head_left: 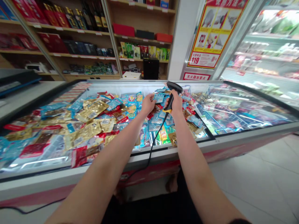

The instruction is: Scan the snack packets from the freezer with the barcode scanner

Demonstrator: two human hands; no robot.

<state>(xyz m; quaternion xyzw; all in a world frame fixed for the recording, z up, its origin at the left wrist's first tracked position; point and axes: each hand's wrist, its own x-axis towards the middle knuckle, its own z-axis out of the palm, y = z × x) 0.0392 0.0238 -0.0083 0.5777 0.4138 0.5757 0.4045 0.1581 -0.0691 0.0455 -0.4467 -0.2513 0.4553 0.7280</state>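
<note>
In my right hand [177, 102] is a black and yellow barcode scanner [171, 98], gripped by its handle with the head up. Its dark cord [153, 144] hangs from the handle down over the freezer's front edge. My left hand [148, 104] is closed on the left end of a small blue snack packet [159, 98], just left of the scanner. Beneath and around both hands lies a heap of packets: blue ones, red ones and gold packets [90, 135], spread over the glass top of the chest freezer [142, 158].
Right of the heap, a sliding glass lid [243, 109] covers more goods. Shelves [144, 39] with boxes and bottles stand behind. A lit display fridge [268, 56] is at the right, beside a red and yellow poster [216, 31]. A counter [30, 91] stands at the left.
</note>
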